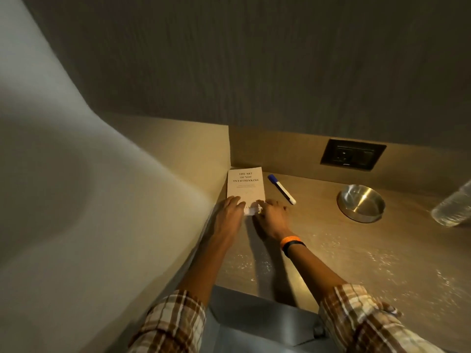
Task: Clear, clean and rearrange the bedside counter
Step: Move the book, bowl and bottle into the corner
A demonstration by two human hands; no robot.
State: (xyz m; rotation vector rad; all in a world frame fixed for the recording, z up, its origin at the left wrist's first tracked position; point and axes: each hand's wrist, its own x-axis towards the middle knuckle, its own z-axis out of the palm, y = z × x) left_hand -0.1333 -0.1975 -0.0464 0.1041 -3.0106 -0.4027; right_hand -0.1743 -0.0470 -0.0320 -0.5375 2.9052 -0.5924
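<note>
A pale book point(245, 186) lies flat in the far left corner of the wooden bedside counter point(331, 250), against the side panel. My left hand point(230, 208) rests on the book's near left corner. My right hand point(271, 212) lies on its near right corner, fingers spread flat; a small white scrap shows between the hands. A marker point(281, 189) with a blue cap lies just right of the book. Further right stand a round metal ashtray point(361, 203) and a clear plastic water bottle point(453, 207), cut off by the frame edge.
A dark wall socket point(353, 154) sits in the back panel above the counter. A padded pale headboard or bedding point(76, 174) fills the left side. White specks dot the counter's near half. A grey floor shows below the counter edge.
</note>
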